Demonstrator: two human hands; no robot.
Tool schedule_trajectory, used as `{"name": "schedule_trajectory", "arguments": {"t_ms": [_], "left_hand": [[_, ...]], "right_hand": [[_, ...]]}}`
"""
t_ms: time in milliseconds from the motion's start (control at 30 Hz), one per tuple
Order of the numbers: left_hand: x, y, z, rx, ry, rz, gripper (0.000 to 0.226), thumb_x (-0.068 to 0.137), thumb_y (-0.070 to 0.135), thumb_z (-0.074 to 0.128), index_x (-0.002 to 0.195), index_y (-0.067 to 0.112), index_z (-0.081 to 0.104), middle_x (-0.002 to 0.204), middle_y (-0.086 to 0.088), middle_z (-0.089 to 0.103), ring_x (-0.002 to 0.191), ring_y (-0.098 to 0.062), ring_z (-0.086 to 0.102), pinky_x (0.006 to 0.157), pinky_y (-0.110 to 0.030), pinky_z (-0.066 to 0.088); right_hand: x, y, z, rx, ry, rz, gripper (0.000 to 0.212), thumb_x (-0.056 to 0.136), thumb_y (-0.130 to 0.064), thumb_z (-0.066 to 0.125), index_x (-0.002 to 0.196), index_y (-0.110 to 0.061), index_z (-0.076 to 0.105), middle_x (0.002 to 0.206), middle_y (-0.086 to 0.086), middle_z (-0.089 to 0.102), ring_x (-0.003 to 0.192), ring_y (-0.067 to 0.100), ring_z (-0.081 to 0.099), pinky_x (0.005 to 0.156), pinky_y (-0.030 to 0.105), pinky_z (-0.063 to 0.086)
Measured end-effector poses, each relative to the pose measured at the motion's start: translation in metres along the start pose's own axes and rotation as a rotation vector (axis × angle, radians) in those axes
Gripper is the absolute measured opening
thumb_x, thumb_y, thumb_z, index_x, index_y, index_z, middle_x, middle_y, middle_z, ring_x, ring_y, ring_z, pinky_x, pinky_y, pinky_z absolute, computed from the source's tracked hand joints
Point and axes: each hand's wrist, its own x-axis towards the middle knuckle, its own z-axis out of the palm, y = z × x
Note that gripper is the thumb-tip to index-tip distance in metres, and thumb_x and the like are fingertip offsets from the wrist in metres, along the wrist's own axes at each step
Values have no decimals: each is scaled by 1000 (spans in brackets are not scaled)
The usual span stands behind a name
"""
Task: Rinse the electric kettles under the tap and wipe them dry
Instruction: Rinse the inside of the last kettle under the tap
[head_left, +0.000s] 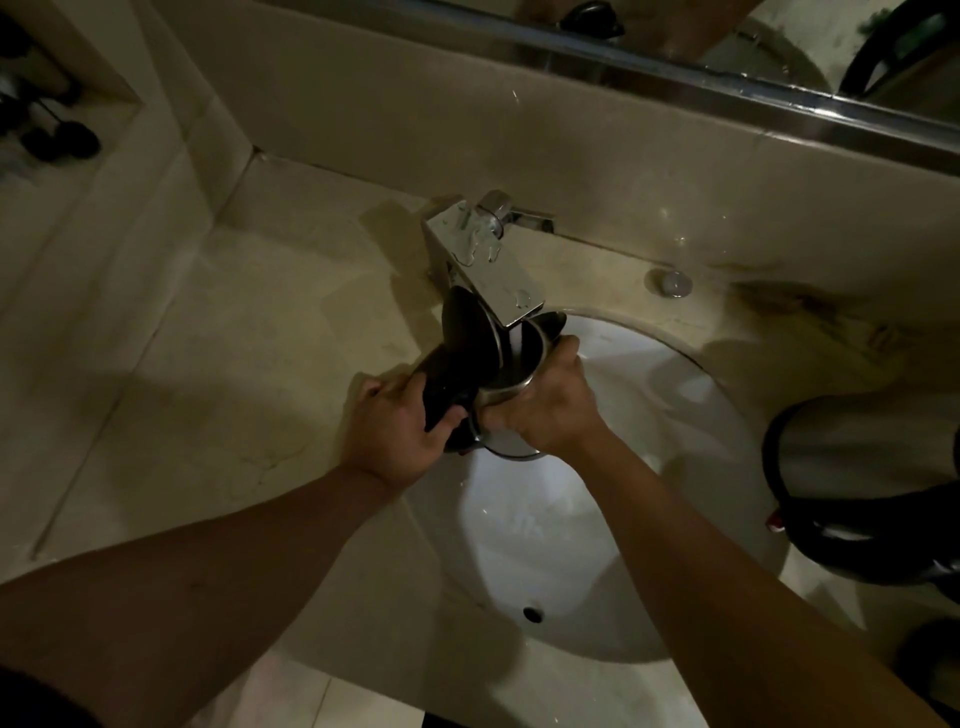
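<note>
A beige desk (218, 364) carries a white sink (623, 519) with a second kettle (857, 467) at its right edge. Over the sink, under the tap (488, 270), a steel kettle (506, 374) is held, lid open. The left hand (395, 431) has its fingers grasping the black handle, and the right hand (556, 400) has its fingers grasping the body; contents and labels cannot be made out.

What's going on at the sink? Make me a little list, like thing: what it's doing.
kettle in hands: held tilted under the tap, lid open
left hand: grips the kettle's black handle
right hand: wraps round the kettle's metal body
tap: silver, spout just above the kettle's open top; water flow hard to tell
sink: white basin below the kettle
second kettle: rests at the right, beside the sink
</note>
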Motion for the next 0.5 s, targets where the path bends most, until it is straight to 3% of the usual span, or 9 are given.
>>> {"name": "schedule_trajectory", "arguments": {"t_ms": [267,500], "left_hand": [[1,-2,2,33,-30,4,48,81,51,62,95,5,66,79,-15,68,69,-35,64,78,-39,34],[1,-3,4,26,-19,15,51,83,56,57,91,5,63,77,-16,66,66,-34,61,77,-39,33]], "right_hand": [[-2,5,2,15,19,-9,110,44,-40,96,131,-16,33,141,6,44,129,25,48,103,42,52],[1,16,8,-65,95,-140,120,39,-64,82,134,-6,37,134,11,55,123,28,58,100,43,54]]}}
